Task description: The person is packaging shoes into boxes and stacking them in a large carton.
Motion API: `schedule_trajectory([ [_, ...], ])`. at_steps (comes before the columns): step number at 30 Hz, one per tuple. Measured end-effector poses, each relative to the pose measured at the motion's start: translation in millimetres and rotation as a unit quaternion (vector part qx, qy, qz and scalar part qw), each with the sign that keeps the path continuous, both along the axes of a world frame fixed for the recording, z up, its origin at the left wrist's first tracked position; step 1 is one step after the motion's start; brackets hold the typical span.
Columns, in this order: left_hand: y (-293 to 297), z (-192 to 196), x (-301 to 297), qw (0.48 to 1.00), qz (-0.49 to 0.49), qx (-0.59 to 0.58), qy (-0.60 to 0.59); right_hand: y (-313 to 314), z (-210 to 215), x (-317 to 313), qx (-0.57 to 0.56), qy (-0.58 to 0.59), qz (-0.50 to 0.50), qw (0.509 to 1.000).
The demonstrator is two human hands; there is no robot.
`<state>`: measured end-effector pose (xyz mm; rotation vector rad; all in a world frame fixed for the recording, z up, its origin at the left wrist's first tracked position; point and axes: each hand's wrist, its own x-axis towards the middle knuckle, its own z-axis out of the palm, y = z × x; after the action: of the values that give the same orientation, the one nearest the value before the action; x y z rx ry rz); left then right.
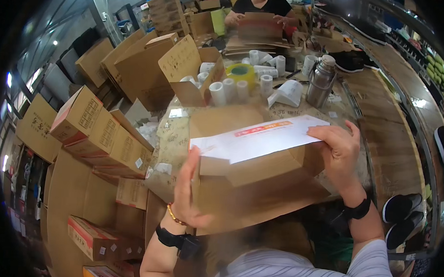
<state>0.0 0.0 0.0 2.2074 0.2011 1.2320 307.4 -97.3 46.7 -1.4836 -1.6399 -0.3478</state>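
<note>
white and brown cardboard meet in our hands: a brown, open-topped corrugated carton (269, 192) with a long white panel (261, 139), printed in red and orange, slanting across its upper side. we have it over the near side of the marked, brownish work table (175, 129), in front of our striped shirt. our left hand (184, 186) stands upright and open along the carton's left side, thumb spread low; whether it presses hard, we cannot tell. our right hand (338, 151) pinches the white panel's right end between thumb and fingers.

since only that small pinch seems to control the panel, uneven pulling could bend it off its crease or tear the corner. if the flat left palm slides, we think the carton could swivel or drop toward our lap, as its lower flap hangs close to us. the black wrist strap (174, 238) and amber beaded bracelet (175, 216) sit near that left edge and might snag. beyond the carton, a wide swing could topple the upright white paper rolls (217, 93) or the tall silver metal flask (321, 83), which stand just past its far side.
</note>
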Motion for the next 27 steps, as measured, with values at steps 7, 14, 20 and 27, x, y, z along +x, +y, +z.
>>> schedule_trajectory([
  [7, 28.1, -10.6, 9.6, 0.992, 0.127, 0.021, 0.009, 14.4, 0.4, -30.5, -0.073, -0.057, 0.014, 0.996],
  [14, 96.2, -40.8, 11.5, 0.899, 0.054, -0.427, -0.077, 36.3, 38.3, -31.9, -0.066, -0.106, 0.055, 0.991],
  [20, 100.4, -14.1, 33.8, 0.818, -0.082, -0.561, -0.096, 20.7, 4.5, -32.3, -0.343, -0.139, 0.071, 0.926],
  [27, 86.2, -34.5, 34.5, 0.921, 0.24, -0.251, 0.177, 67.7, -68.0, -13.8, -0.269, -0.004, 0.188, 0.945],
])
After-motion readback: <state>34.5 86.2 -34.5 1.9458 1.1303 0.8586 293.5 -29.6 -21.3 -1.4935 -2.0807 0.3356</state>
